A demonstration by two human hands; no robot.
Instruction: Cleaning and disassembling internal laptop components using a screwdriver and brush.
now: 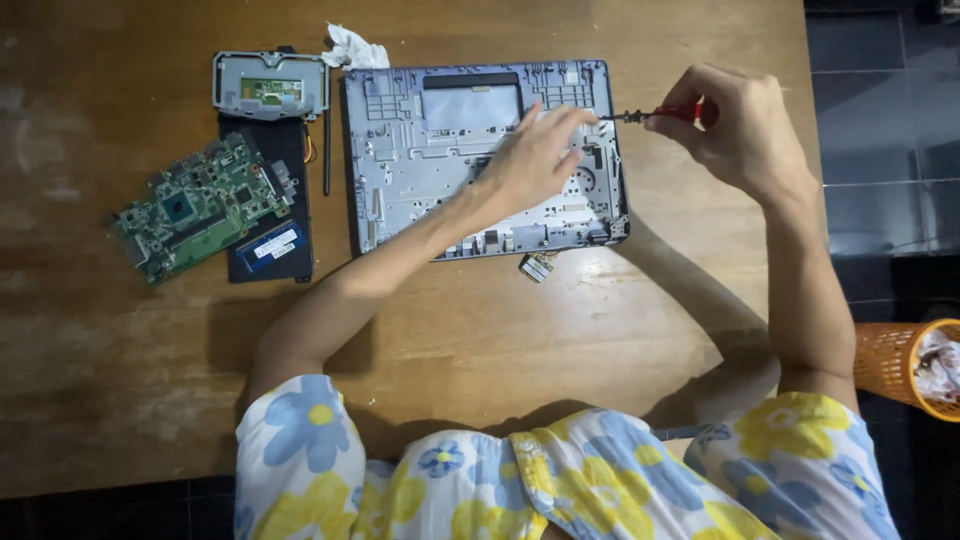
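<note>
Head view: right hand point(735, 125) grips a red screwdriver point(655, 115). Left hand point(540, 155), fingers loosely spread, rests on the laptop chassis point(420, 170) (green circuit board point(200, 205) lies aside).

Worn wooden table point(120, 400) on dark tiled floor point(880, 150), dim light.

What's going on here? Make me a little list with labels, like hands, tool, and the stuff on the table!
Left hand: fingers resting on the grey laptop shell
Right hand: gripping a red-handled screwdriver, tip at the shell
Beside the shell: green circuit board, touchpad part, small chip card
Surface: wooden table
Floor: orange basket
</note>
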